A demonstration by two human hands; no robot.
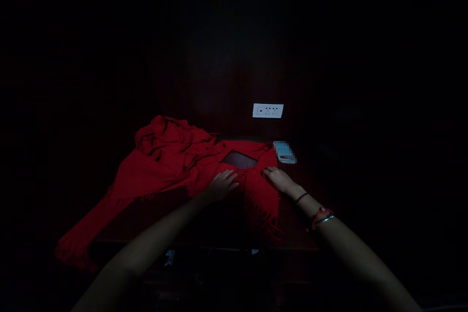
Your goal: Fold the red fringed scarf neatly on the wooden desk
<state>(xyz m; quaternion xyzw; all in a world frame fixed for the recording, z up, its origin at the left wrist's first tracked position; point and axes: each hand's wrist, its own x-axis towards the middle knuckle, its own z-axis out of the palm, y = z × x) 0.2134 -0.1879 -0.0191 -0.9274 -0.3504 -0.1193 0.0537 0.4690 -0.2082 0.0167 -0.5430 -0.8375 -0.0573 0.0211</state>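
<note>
A red fringed scarf [153, 170] lies spread over the dark tabletop, bunched up at its left end and flatter at the right. Part of it makes a loop around a gap where the dark surface shows. My left hand [223, 185] rests on the scarf just below that gap, fingers stretched out and apart, with a ring on one finger. At the scarf's right edge is my right hand [280, 179], its fingers curled down onto the cloth. The fingertips are dim, but they seem to grip the edge. Fringe hangs loose below, between the two hands.
A white wall socket [268, 110] is set in the dark wall behind the table. Beside the scarf's right corner lies a light-blue, partly blurred item [284, 151]. One scarf end [75, 248] trails over the table's front edge at left. The surroundings are very dark.
</note>
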